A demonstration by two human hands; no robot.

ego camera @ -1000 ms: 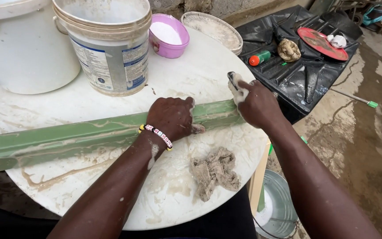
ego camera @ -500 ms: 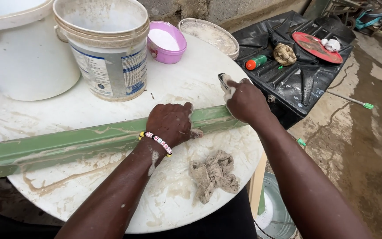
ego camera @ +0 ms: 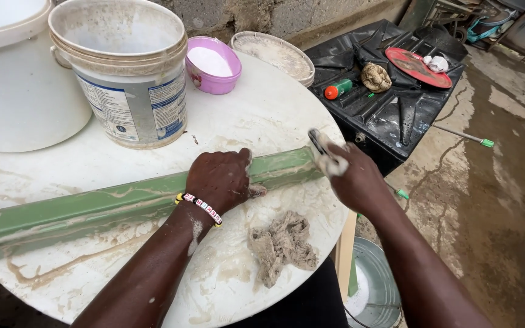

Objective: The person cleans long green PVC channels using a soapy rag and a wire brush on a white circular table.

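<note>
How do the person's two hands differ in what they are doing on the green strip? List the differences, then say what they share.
The left hand lies flat on the middle of the green strip, pressing it to the round white table; the right hand is at the strip's end. The left hand holds nothing, while the right hand grips a small pale tool. Only the left wrist wears a beaded bracelet. Both are at the strip.
</note>
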